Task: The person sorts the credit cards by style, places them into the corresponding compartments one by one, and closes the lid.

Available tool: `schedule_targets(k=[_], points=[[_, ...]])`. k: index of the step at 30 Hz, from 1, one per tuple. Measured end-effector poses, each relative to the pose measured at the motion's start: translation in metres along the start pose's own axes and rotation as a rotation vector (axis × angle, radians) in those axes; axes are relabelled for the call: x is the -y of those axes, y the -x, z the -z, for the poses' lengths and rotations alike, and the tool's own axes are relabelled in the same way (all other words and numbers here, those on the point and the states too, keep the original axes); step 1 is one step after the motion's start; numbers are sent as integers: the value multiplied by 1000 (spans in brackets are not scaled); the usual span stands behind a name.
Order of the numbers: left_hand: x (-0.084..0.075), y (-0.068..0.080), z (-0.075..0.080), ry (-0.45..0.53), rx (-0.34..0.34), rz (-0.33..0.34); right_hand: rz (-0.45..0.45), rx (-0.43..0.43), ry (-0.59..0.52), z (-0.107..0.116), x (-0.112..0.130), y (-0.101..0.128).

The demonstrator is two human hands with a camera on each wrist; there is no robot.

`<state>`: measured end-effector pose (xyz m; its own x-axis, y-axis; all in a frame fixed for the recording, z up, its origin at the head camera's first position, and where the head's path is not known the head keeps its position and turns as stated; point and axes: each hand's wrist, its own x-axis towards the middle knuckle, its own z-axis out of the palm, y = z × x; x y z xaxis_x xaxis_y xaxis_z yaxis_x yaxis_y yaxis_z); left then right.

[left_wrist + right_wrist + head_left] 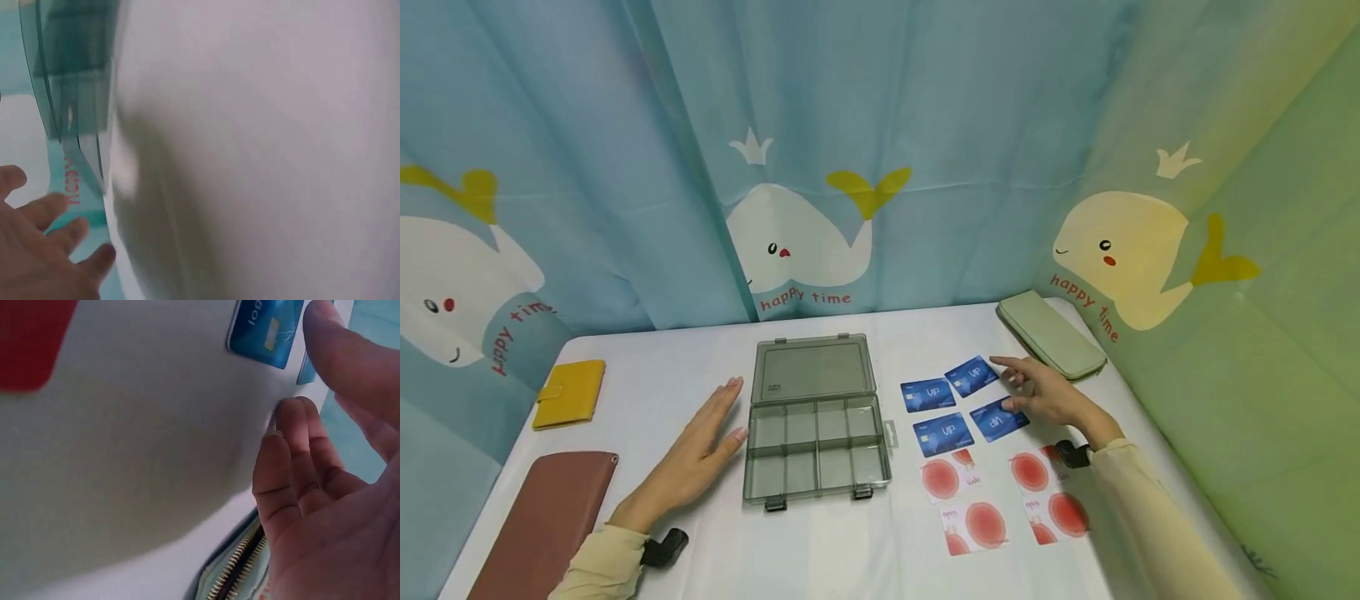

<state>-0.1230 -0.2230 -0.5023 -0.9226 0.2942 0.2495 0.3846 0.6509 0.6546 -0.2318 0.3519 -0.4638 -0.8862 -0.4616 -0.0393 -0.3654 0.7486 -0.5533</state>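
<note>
Cards and a clear plastic box (pixel 816 417) are spread over a white-clothed bench (pixel 655 367) backed by a whale-print curtain (pixel 797 242). The box, smoky and hard-edged, lies with its lid flung flat behind a tray split into small square compartments. The left hand (pixel 700 454) is laid flat on the cloth just beside the tray's left wall, fingers straight and holding nothing. The right hand (pixel 1045 396) is seen with its forefinger stretched out above the blue cards (pixel 958 404), the other fingers loosely bent; nothing is gripped. Four glossy blue rectangles marked VIP lie in a loose cluster right of the box, and the nearest one is partly covered by the hand. Nearer the front edge lie white cards with red discs (pixel 992 500), one partly hidden by the right sleeve. A soft green zipped wallet (pixel 1051 335) rests at the far right corner, a yellow snap wallet (pixel 569 393) at the left, and a long brown wallet (pixel 542 521) is cut off by the bench's near edge. Whether the forefinger touches a card cannot be told; both wrist views are blurred.
</note>
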Motion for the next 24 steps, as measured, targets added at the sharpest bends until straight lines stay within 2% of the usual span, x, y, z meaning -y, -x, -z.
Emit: schedule_targets(k=[6, 10, 16, 24], points=[[-6, -5, -12, 233, 54, 82, -63, 1, 24, -5, -3, -6], [-6, -7, -17, 304, 53, 116, -118, 22, 18, -4, -2, -8], [-5, -6, -22, 338, 34, 98, -146, 29, -8, -3, -3, -6], [-4, -2, -20, 288, 4, 119, -135, 4, -2, -7, -4, -12]])
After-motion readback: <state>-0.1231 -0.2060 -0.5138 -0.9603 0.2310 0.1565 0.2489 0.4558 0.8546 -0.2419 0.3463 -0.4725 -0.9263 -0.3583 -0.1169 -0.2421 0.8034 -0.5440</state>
